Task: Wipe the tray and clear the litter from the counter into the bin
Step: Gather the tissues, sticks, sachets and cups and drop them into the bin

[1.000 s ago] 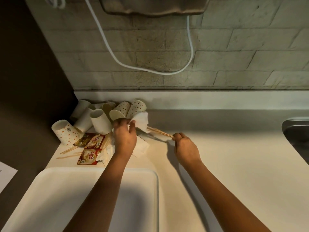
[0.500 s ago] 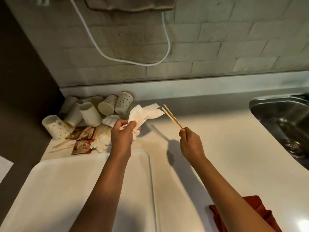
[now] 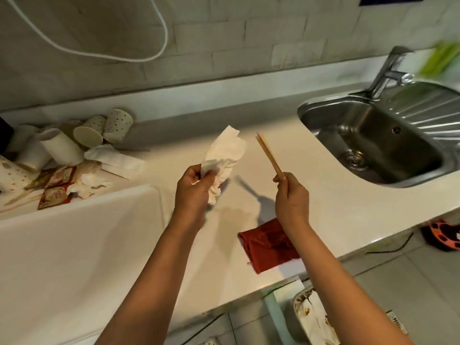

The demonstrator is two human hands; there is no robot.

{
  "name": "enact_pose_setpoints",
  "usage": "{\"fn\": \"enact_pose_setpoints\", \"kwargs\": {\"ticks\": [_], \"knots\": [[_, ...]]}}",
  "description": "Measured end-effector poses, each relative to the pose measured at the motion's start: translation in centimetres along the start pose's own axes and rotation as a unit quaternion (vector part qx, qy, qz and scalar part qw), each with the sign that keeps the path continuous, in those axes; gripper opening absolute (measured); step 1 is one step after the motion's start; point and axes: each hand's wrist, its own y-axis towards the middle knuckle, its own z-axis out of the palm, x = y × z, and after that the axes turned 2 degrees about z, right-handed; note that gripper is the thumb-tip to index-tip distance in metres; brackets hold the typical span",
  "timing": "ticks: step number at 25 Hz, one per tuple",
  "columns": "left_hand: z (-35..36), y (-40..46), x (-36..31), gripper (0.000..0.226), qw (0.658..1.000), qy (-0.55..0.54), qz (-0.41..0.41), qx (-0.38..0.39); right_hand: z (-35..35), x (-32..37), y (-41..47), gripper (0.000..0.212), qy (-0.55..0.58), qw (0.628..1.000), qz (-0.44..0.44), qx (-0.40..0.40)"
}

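left hand (image 3: 193,188) grips crumpled napkin (image 3: 224,155), right hand (image 3: 291,197) pinches wooden sticks (image 3: 270,153).

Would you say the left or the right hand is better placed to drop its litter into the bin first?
The right hand, probably. It holds the wooden sticks nearer the counter's front edge, almost above the bin on the floor; the left hand, gripping the tissue, is farther away.

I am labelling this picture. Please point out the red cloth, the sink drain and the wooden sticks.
red cloth (image 3: 267,247), head view, middle of the fabric
sink drain (image 3: 353,156), head view, strainer centre
wooden sticks (image 3: 268,153), head view, mid-shaft
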Motion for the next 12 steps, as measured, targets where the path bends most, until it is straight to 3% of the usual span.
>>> {"fn": "enact_pose_setpoints", "kwargs": {"ticks": [6,9,12], "knots": [[8.8,-7.0,4.7,0.029,0.994,0.06,0.025,0.091,-8.7,-8.1,-3.0,0.024,0.057,0.994,-0.021,-0.091],[12.5,-12.2,8.2,0.03,0.985,0.078,0.045,0.147,-12.9,-14.4,-5.9,0.036,0.065,0.988,-0.035,-0.133],[14.7,-17.0,14.0,0.031,0.98,0.103,0.009,0.169,-16.3,-22.2,-10.3,0.036,0.028,0.991,0.016,-0.128]]}}
